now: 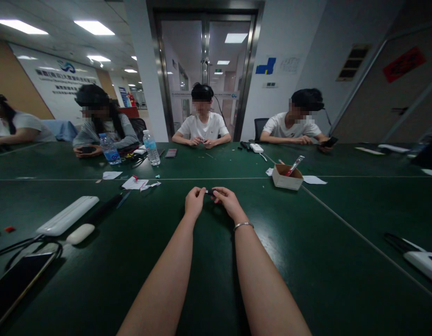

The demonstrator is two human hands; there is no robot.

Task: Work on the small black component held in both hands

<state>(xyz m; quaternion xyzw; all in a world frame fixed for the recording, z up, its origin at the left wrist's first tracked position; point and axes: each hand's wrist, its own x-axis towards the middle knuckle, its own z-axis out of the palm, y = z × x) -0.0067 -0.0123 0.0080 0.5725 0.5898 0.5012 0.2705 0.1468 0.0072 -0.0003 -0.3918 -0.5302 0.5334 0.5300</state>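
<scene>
A small black piece with a pale, silvery end [210, 192] is held between both hands above the green table; it is too small to name. My left hand [194, 202] pinches its pale end between thumb and fingers. From the other side, my right hand [229, 202] has closed its fingers round the black part. The fingers cover much of the piece, so its full shape is hidden. A silver bracelet [243, 225] circles my right wrist.
Ahead right stands a small open box [288, 181]. Torn paper [135, 184] lies ahead left. Nearer left are a white power bank [68, 216], a white oval case [80, 234] and a phone [18, 289]. Two water bottles [151, 148] stand farther off. Several people sit across the table.
</scene>
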